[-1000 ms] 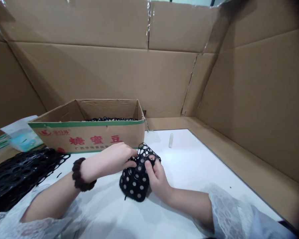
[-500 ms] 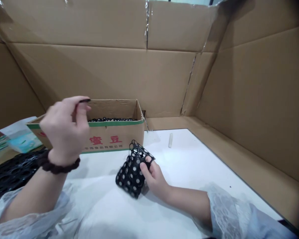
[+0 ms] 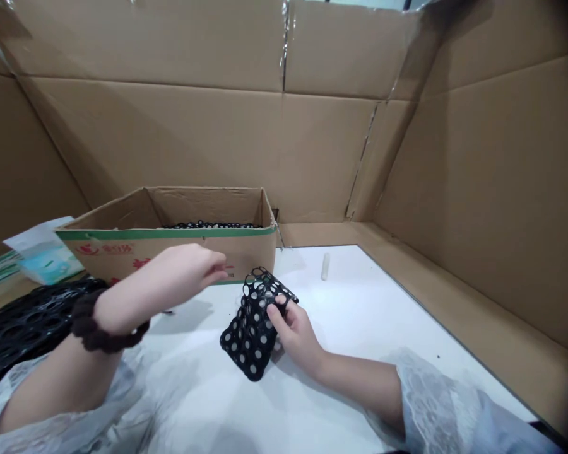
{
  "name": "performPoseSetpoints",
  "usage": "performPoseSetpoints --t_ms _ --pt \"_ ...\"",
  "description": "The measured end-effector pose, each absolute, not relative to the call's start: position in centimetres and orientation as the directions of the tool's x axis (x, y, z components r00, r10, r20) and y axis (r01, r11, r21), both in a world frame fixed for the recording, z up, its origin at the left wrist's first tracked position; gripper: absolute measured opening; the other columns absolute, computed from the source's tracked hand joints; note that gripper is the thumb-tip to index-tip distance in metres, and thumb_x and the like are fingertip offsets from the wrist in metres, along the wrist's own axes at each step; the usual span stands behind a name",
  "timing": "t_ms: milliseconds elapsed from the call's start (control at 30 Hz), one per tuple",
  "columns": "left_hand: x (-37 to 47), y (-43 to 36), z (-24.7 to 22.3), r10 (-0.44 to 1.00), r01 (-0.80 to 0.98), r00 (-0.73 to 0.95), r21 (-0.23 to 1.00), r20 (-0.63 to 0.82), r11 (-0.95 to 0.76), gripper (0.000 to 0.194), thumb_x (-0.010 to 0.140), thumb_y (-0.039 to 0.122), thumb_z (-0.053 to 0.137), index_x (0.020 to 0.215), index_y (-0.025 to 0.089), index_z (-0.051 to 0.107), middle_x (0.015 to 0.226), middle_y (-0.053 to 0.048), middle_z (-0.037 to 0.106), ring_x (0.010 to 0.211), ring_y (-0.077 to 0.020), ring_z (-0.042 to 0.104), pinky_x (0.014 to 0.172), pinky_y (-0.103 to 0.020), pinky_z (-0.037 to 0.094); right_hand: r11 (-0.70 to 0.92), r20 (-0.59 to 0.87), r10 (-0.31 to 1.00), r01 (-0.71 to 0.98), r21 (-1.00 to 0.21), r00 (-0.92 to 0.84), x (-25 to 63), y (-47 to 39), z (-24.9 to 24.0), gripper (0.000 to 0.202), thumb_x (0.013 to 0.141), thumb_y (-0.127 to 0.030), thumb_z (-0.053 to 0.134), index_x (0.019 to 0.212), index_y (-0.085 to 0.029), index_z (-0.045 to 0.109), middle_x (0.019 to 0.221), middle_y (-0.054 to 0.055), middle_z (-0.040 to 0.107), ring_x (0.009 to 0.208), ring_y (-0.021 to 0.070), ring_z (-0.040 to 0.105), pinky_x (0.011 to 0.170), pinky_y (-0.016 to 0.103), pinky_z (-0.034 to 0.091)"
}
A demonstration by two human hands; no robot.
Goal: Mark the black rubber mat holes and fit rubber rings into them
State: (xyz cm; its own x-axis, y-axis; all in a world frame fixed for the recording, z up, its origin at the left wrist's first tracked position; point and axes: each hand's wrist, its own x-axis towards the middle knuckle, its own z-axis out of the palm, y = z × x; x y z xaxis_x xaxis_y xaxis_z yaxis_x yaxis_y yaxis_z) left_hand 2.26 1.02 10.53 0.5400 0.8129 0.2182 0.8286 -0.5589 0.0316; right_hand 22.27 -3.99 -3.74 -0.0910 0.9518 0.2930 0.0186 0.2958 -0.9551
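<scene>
In my right hand (image 3: 296, 334), a black sheet full of round holes (image 3: 253, 340) is pinched by its right edge between thumb and fingers. Pale dots show across the sheet, and its upper end is a lacy row of rings. My left hand (image 3: 194, 271), with a dark scrunchie on the wrist, hovers left of the sheet and in front of the cardboard box (image 3: 246, 252). Its thumb and fingertips are slightly apart, and I see nothing between them; the other fingers are hidden. A small dark bit (image 3: 169, 311) shows just below the left forearm.
Many black ring-like pieces (image 3: 203, 224) lie inside the box. A larger black holed sheet (image 3: 23, 321) and a white-and-teal packet (image 3: 50, 255) are at the left. A short translucent tube (image 3: 325, 266) lies on the white table (image 3: 341, 359). Tall cardboard walls (image 3: 208, 139) surround the table.
My left hand has come down and right from above the box's front edge, and the small black piece at its fingertips no longer shows there. My right hand stays on the sheet, nearly still.
</scene>
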Motion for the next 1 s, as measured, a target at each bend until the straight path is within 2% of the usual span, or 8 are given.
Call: performPoseSetpoints --t_ms 100,233,433,600,700,833,900,1000 --pt "-0.9 2.2 10.2 0.881 0.89 0.455 -0.038 0.13 -0.454 0.026 0.076 0.044 0.05 0.065 0.021 0.056 0.06 -0.001 0.06 0.051 -0.0154 0.052 0.046 -0.026 0.031 0.3 0.295 0.951 0.045 -0.953 -0.092 22.3 -4.0 -3.8 0.025 0.085 -0.04 0.044 0.079 -0.017 0.048 0.068 -0.001 0.049 0.062 0.0112 0.045 0.056 0.024 0.038" --pt "-5.0 3.2 6.2 0.906 0.916 0.382 -0.051 -0.183 -0.397 0.027 0.059 0.041 0.065 0.077 0.022 0.058 0.069 -0.003 0.062 0.058 -0.0189 0.056 0.047 -0.025 0.035 0.293 0.287 0.952 0.039 -0.955 -0.103 22.2 -3.9 -3.9 0.025 0.086 -0.04 0.043 0.081 -0.017 0.048 0.067 -0.001 0.048 0.061 0.0113 0.043 0.056 0.024 0.038" --pt "-6.9 4.2 -0.7 0.946 0.942 0.298 -0.122 -0.128 -0.313 0.018 0.075 0.024 0.045 0.088 0.015 0.052 0.078 -0.012 0.064 0.07 -0.0251 0.061 0.059 -0.03 0.04 0.253 0.247 0.96 0.031 -0.967 -0.13 22.2 -3.8 -4.1 0.025 0.085 -0.041 0.044 0.077 -0.018 0.045 0.062 -0.004 0.039 0.056 0.0095 0.037 0.05 0.022 0.033" --pt "-5.3 3.3 0.6 0.934 0.926 0.351 -0.123 -0.073 -0.357 0.012 0.076 0.015 0.038 0.076 0.017 0.05 0.07 -0.01 0.062 0.062 -0.0216 0.058 0.057 -0.03 0.038 0.295 0.287 0.952 0.068 -0.953 -0.108 22.2 -3.8 -4.0 0.026 0.085 -0.041 0.044 0.076 -0.017 0.046 0.064 -0.003 0.042 0.059 0.0102 0.04 0.056 0.023 0.037" --pt "-3.6 1.4 4.2 0.889 0.895 0.445 -0.079 0.108 -0.438 0.012 0.08 0.021 0.038 0.08 0.021 0.05 0.07 -0.002 0.06 0.06 -0.0167 0.056 0.054 -0.028 0.036 0.299 0.29 0.951 0.072 -0.952 -0.107 22.2 -3.8 -4.0 0.026 0.085 -0.041 0.044 0.075 -0.017 0.046 0.065 -0.003 0.044 0.06 0.0104 0.042 0.058 0.023 0.039" --pt "-2.6 1.3 9.9 0.551 0.93 0.278 -0.075 0.787 -0.361 0.023 0.085 0.037 0.039 0.1 0.026 0.051 0.101 -0.002 0.061 0.09 -0.0154 0.057 0.071 -0.03 0.04 0.302 0.294 0.949 0.069 -0.951 -0.114 22.2 -3.7 -4.0 0.026 0.084 -0.041 0.045 0.075 -0.017 0.047 0.066 -0.002 0.046 0.06 0.0105 0.043 0.058 0.023 0.04" --pt "-2.4 2.7 12.1 0.462 0.958 0.212 -0.089 0.861 -0.273 0.033 0.089 0.039 0.032 0.111 0.021 0.048 0.114 -0.003 0.056 0.103 -0.0152 0.052 0.078 -0.031 0.038 0.306 0.298 0.949 0.07 -0.95 -0.101 22.2 -3.7 -4.1 0.026 0.084 -0.041 0.045 0.074 -0.017 0.047 0.065 -0.002 0.046 0.06 0.0106 0.043 0.057 0.023 0.039" --pt "-1.4 4.2 13.7 0.568 0.954 0.279 -0.155 0.774 -0.258 0.046 0.091 0.041 0.02 0.116 0.016 0.05 0.125 -0.005 0.048 0.107 -0.0194 0.05 0.08 -0.033 0.038 0.311 0.306 0.948 0.053 -0.949 -0.084 22.3 -3.8 -4.0 0.026 0.085 -0.041 0.045 0.075 -0.017 0.048 0.064 -0.002 0.046 0.058 0.0104 0.043 0.055 0.023 0.039"
